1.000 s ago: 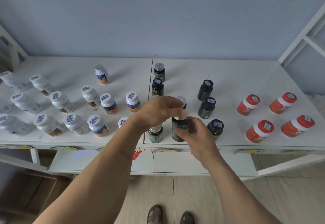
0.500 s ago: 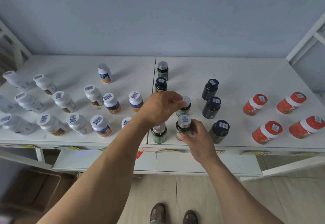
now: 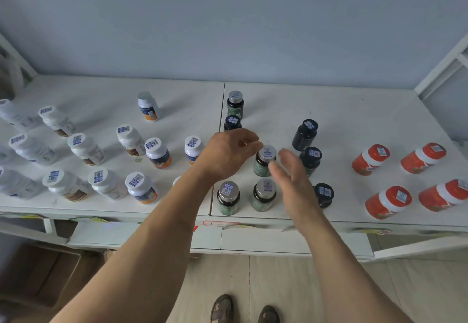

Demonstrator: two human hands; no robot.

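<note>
L grip point(image 3: 229, 156) is hovering narrow, fingers curled w/ tips bunched close, holding nothing. Its tips are sitting just beside the silver cap of the dark green bottle point(image 3: 262, 164); can't tell if they're touching. R grip point(image 3: 291, 173) is hanging wide, fingers straight and blurred, just beside that bottle's right side, not clasping it. The bottle is standing upright on the white surface point(image 3: 354, 110), just right of the centre seam, approx mid-depth.

Near the front edge, a front-left green bottle point(image 3: 228, 200) and a front-right green bottle point(image 3: 263, 197) are standing side by side, both silver-capped. Along the seam toward the back edge, a black-capped bottle point(image 3: 232, 123) and a rear silver-capped bottle point(image 3: 235, 103) are lining up. Black bottles point(image 3: 305, 135) are standing right of the R grip, which is partly covering two. White bottles point(image 3: 141, 188) are filling the left half; orange-red bottles point(image 3: 371, 159) are sitting toward the right edge.
</note>
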